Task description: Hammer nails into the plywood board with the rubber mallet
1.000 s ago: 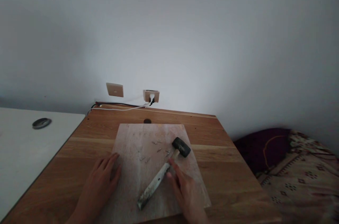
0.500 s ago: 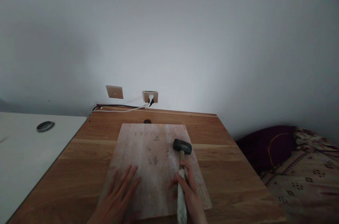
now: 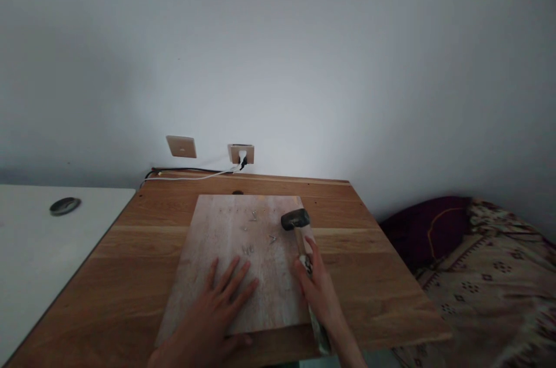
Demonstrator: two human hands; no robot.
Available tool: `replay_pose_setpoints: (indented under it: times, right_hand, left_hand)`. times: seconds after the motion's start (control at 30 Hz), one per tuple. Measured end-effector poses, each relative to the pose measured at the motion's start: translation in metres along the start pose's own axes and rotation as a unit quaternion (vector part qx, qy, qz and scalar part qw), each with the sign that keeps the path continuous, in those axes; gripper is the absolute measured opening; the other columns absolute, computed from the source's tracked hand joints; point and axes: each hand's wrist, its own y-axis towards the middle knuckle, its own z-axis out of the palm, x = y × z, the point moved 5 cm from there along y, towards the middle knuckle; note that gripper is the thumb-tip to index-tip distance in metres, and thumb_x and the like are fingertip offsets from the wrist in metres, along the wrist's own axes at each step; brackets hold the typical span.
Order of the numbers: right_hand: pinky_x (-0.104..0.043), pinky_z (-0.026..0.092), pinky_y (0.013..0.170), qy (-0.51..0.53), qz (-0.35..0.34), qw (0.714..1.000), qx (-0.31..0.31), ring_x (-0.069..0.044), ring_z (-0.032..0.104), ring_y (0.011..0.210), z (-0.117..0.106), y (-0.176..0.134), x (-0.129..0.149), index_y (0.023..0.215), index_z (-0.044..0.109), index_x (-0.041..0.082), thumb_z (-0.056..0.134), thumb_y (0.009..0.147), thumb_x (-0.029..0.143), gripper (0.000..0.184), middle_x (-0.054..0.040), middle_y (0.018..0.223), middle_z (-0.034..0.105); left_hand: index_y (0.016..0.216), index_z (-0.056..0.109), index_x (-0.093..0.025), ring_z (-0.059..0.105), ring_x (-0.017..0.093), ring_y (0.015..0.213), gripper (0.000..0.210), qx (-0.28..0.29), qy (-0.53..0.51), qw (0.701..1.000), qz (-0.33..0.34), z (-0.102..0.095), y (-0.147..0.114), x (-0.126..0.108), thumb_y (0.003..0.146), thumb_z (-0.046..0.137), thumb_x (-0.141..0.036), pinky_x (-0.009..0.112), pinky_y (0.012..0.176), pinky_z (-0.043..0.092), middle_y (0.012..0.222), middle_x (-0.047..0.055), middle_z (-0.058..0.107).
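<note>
A pale wooden board point(image 3: 269, 298) lies on the wooden table. My left hand point(image 3: 217, 304) rests with its fingers spread over the board's front left part, holding nothing. In my right hand point(image 3: 319, 284) is a mallet point(image 3: 295, 219) with a black head, gripped by its worn, whitish handle. The mallet head is over the board's right edge; whether it touches the board I cannot tell. Several small metal screws or nails point(image 3: 248, 250) lie loose in the middle of the board, and two or so more point(image 3: 273, 239) are left of the mallet. A row of small dark marks runs along the board's far side.
The wooden table point(image 3: 369, 281) reaches back to a white wall. A socket point(image 3: 242, 154) with plugs and cables sits behind it, beside a blank wall plate point(image 3: 181, 146). A white surface point(image 3: 56, 258) adjoins on the left, and patterned bedding point(image 3: 486, 281) lies to the right.
My left hand has slid right and forward across the board. The mallet in my right hand has tilted, its handle end swinging right. The view has shifted slightly.
</note>
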Motion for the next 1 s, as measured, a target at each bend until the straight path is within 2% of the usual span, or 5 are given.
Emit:
replay_pose_setpoints:
  times: [0.1, 0.23, 0.43, 0.73, 1.0]
  right_hand:
    - [-0.047, 0.054, 0.103, -0.064, -0.061, 0.996, 0.013, -0.032, 0.066, 0.123, 0.002, 0.014, 0.000, 0.152, 0.047, 0.018, 0.052, 0.096, 0.039, 0.060, -0.0157, 0.130, 0.069]
    - [-0.051, 0.046, 0.112, -0.128, -0.102, 0.986, 0.014, -0.033, 0.059, 0.134, 0.007, 0.027, -0.002, 0.149, 0.050, 0.013, 0.045, 0.097, 0.036, 0.056, -0.0207, 0.143, 0.062]
    - [-0.044, 0.054, 0.095, -0.168, -0.028, 0.980, 0.100, -0.034, 0.072, 0.110, 0.007, 0.035, -0.007, 0.140, 0.056, 0.008, 0.041, 0.100, 0.045, 0.057, -0.0210, 0.112, 0.075]
    - [-0.026, 0.047, 0.047, -0.065, 0.146, 0.974, 0.162, -0.017, 0.062, 0.044, 0.010, 0.044, -0.025, 0.126, 0.049, 0.018, 0.048, 0.097, 0.032, 0.032, 0.0043, 0.064, 0.060]
    - [-0.026, 0.045, 0.041, 0.085, 0.164, 0.960, 0.212, -0.016, 0.060, 0.043, 0.027, 0.066, -0.014, 0.102, 0.046, 0.024, 0.056, 0.091, 0.043, 0.024, 0.0054, 0.066, 0.060]
  left_hand:
    - [0.165, 0.018, -0.037, 0.010, 0.040, 0.159, 0.093, -0.015, 0.006, 1.000, 0.007, -0.002, 0.010, 0.007, 0.089, 0.067, -0.062, 0.074, 0.122, 0.006, 0.174, 0.010, 0.011]
    - [0.164, 0.025, -0.035, 0.011, 0.039, 0.159, 0.090, -0.034, 0.002, 0.999, 0.016, -0.002, 0.022, 0.014, 0.089, 0.065, -0.065, 0.072, 0.123, 0.005, 0.173, 0.011, 0.015]
    - [0.163, 0.028, -0.033, 0.013, 0.039, 0.159, 0.084, -0.042, -0.007, 0.999, 0.025, -0.008, 0.023, 0.012, 0.092, 0.056, -0.069, 0.072, 0.124, 0.006, 0.173, 0.012, 0.019]
    - [0.139, 0.058, -0.024, 0.048, 0.028, 0.143, 0.040, -0.142, -0.043, 0.988, -0.038, -0.016, 0.031, 0.033, 0.100, 0.055, -0.033, 0.052, 0.120, 0.039, 0.151, 0.010, 0.056]
    - [0.129, 0.063, -0.018, 0.054, 0.031, 0.132, 0.035, -0.183, 0.003, 0.970, -0.157, -0.040, 0.068, 0.067, 0.096, 0.052, -0.022, 0.051, 0.112, 0.044, 0.139, 0.015, 0.062]
